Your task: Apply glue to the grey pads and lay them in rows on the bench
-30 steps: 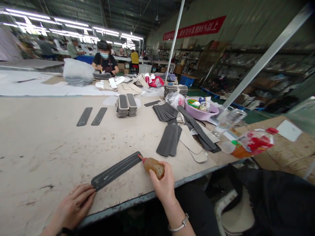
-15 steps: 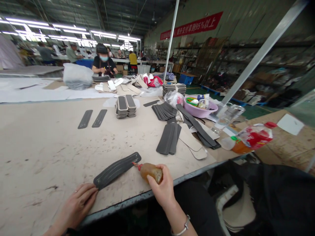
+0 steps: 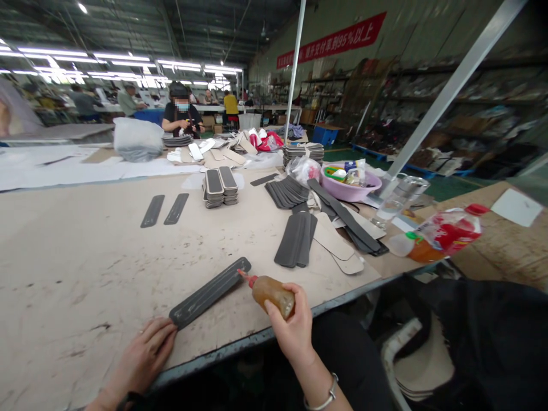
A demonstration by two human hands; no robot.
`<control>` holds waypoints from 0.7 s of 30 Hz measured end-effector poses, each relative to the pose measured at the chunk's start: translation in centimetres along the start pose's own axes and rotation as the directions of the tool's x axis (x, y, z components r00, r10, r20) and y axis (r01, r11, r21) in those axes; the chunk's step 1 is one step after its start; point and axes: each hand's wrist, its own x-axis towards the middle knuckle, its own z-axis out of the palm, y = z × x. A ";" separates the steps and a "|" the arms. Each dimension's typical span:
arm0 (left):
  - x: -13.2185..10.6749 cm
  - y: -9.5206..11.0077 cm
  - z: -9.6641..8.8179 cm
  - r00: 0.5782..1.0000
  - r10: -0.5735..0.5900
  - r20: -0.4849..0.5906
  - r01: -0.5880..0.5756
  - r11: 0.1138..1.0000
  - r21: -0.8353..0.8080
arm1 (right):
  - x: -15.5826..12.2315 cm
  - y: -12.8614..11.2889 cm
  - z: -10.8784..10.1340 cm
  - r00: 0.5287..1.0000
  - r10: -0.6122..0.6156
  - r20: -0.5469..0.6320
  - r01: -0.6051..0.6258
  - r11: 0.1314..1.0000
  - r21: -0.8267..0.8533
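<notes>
My right hand (image 3: 293, 319) is wrapped round a squeeze bottle (image 3: 272, 294) of amber liquid, apparently glue. Its red nozzle (image 3: 246, 277) points left, at the far end of a long dark grey strip (image 3: 209, 292) with rounded ends. Shiny lines run along the strip's upper face. At the strip's near end, my left hand (image 3: 149, 354) has its fingers together, gripping the corner; the thumb is mostly hidden. Farther back lie two smaller dark pieces (image 3: 153, 211) with glossy marks. Several dark strips (image 3: 293, 240) lie fanned out to the right of the bottle.
Stacks of pale-edged pieces (image 3: 220, 188) stand mid-table. On the right are a pink basin (image 3: 349, 191), a clear cup (image 3: 400, 200) and a red-labelled bottle (image 3: 449, 234) lying on its side. A metal pole (image 3: 454, 91) slants beside them. A masked co-worker (image 3: 182, 117) sits across the table.
The strip, bowed before, now looks straighter and flatter. The bottle's nozzle has come over the strip's far end. Both hands keep their hold, and the view has shifted slightly.
</notes>
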 end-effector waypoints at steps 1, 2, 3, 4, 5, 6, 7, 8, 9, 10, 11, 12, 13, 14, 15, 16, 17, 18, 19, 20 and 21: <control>0.2 0.1 -0.2 1.000 -0.007 -0.007 0.007 1.000 -0.021 | -0.2 -0.2 0.1 1.000 -0.013 0.026 0.013 1.000 0.015; 0.4 0.3 -0.3 1.000 -0.019 -0.007 0.018 0.999 -0.042 | -0.5 -0.4 0.2 0.998 -0.032 0.063 0.030 0.999 0.030; 0.6 0.4 -0.5 1.000 -0.027 -0.002 0.027 0.998 -0.062 | -0.8 -0.7 0.5 0.993 -0.051 0.103 0.047 0.998 0.043; 0.9 0.5 -0.7 0.999 -0.035 0.008 0.035 0.996 -0.078 | -1.2 -1.1 0.7 0.987 -0.069 0.148 0.062 0.997 0.053; 1.1 0.6 -0.8 0.999 -0.044 0.016 0.045 0.995 -0.089 | -1.5 -1.5 1.0 0.978 -0.086 0.190 0.075 0.995 0.061; 1.3 0.6 -0.9 0.998 -0.054 0.028 0.056 0.994 -0.097 | -1.8 -1.8 1.3 0.968 -0.099 0.229 0.086 0.994 0.068; 1.4 0.6 -1.0 0.997 -0.060 0.044 0.064 0.993 -0.103 | -2.0 -2.0 1.6 0.960 -0.107 0.259 0.092 0.993 0.070; 1.5 0.5 -1.0 0.996 -0.065 0.062 0.071 0.992 -0.107 | -2.1 -2.2 1.7 0.953 -0.110 0.281 0.096 0.993 0.065; 1.6 0.5 -1.1 0.994 -0.068 0.083 0.077 0.991 -0.109 | -2.1 -2.2 1.8 0.951 -0.107 0.291 0.095 0.994 0.052; 1.7 0.4 -1.1 0.992 -0.069 0.104 0.081 0.991 -0.110 | -2.0 -2.0 1.8 0.953 -0.097 0.288 0.092 0.995 0.033; 1.7 0.3 -1.1 0.990 -0.067 0.122 0.080 0.991 -0.110 | -1.8 -1.8 1.6 0.959 -0.085 0.270 0.086 0.996 0.008; 1.7 0.2 -1.1 0.989 -0.062 0.134 0.077 0.991 -0.108 | -1.6 -1.4 1.4 0.966 -0.073 0.246 0.081 0.997 -0.019; 1.7 0.1 -1.0 0.989 -0.054 0.140 0.069 0.992 -0.105 | -1.2 -1.0 1.2 0.975 -0.062 0.213 0.073 0.996 -0.044; 1.6 0.0 -1.0 0.989 -0.040 0.141 0.055 0.993 -0.100 | -0.8 -0.6 0.9 0.983 -0.050 0.176 0.061 0.996 -0.063; 1.5 -0.1 -0.9 0.990 -0.025 0.136 0.037 0.995 -0.091 | -0.5 -0.1 0.5 0.991 -0.032 0.133 0.042 0.996 -0.075; 1.5 -0.1 -0.9 0.992 -0.014 0.128 0.024 0.997 -0.078 | -0.1 0.3 0.3 0.996 -0.008 0.092 0.015 0.997 -0.079; 1.4 -0.2 -0.8 0.993 -0.002 0.119 0.009 0.998 -0.063 | 0.2 0.6 0.0 0.998 0.021 0.056 -0.016 0.997 -0.079; 1.4 -0.3 -0.8 0.994 0.008 0.112 -0.003 0.999 -0.048 | 0.5 0.8 -0.1 0.998 0.050 0.026 -0.048 0.996 -0.078; 1.4 -0.3 -0.7 0.994 0.022 0.105 -0.018 0.999 -0.035 | 0.7 1.0 -0.2 0.997 0.075 0.007 -0.075 0.994 -0.076; 1.5 -0.4 -0.6 0.995 0.033 0.094 -0.031 0.999 -0.025 | 0.9 1.1 -0.2 0.996 0.094 -0.001 -0.094 0.993 -0.076; 1.6 -0.4 -0.6 0.995 0.046 0.086 -0.044 0.999 -0.016 | 1.0 1.1 -0.1 0.994 0.107 0.003 -0.106 0.991 -0.076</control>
